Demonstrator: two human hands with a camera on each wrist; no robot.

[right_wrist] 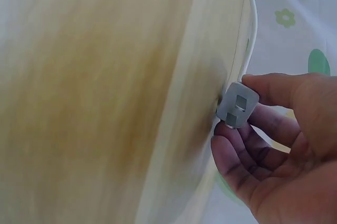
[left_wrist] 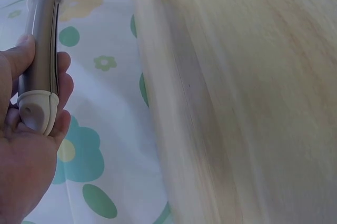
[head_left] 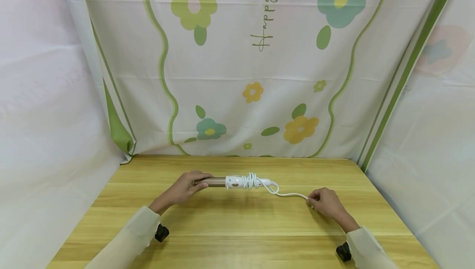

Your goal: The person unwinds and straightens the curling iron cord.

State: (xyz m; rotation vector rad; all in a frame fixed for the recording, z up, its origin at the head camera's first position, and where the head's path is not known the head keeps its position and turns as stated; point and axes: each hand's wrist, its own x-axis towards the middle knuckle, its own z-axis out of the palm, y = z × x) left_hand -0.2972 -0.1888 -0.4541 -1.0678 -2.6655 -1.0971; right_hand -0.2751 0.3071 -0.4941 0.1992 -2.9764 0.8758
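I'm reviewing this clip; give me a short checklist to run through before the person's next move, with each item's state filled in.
1. Left hand has hold of the curling iron: ok, it grips the barrel near the tip.
2. Right hand has hold of the plug: ok, it pinches it.
3. Plug out of any socket: ok, both prongs show bare.
4. Cord clear of the handle: not ok, several loops are wound round it.
5. Cord free of knots: cannot tell, the loops overlap.
6. Barrel cool: cannot tell from pictures.
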